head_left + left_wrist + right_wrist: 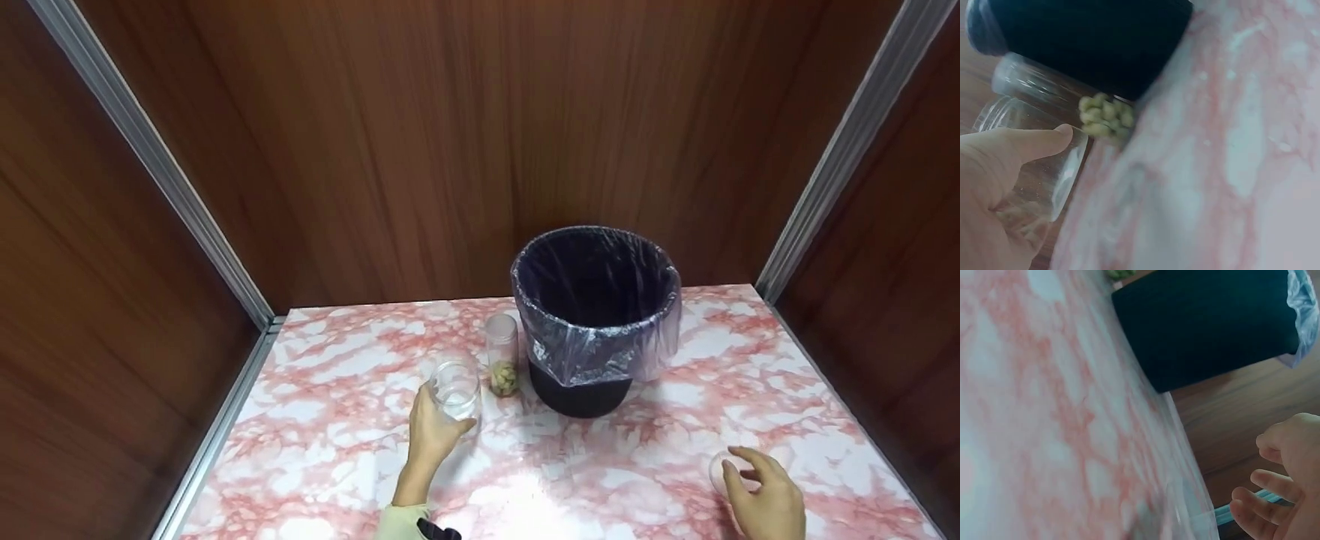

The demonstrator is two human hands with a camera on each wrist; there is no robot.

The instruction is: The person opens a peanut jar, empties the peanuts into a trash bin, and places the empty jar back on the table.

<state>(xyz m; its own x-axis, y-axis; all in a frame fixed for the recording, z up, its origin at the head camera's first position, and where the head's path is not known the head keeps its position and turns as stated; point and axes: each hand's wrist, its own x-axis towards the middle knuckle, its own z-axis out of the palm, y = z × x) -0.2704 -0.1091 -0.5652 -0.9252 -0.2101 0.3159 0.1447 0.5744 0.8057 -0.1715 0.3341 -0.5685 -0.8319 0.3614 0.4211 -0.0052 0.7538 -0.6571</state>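
Observation:
My left hand [436,431] grips a clear, empty-looking jar [456,386], fingers on its far side and thumb on the near side. In the left wrist view the thumb lies along the jar's transparent wall [1044,174]. Just right of it stands a taller clear jar [502,334], with pale greenish-yellow pieces [503,378] at its bottom. Over at the right, my right hand [769,495] hovers with loosely bent fingers by a clear round lid [718,472] on the table. In the right wrist view a gap separates these fingers [1266,509] from the see-through lid [1185,512].
A black bin [581,397] lined with a translucent purplish bag [600,352] stands behind, close to the taller jar. The table [337,465] has a red-and-white marbled top. Brown wood-grain panels [420,150] with metal edge strips [832,142] enclose it.

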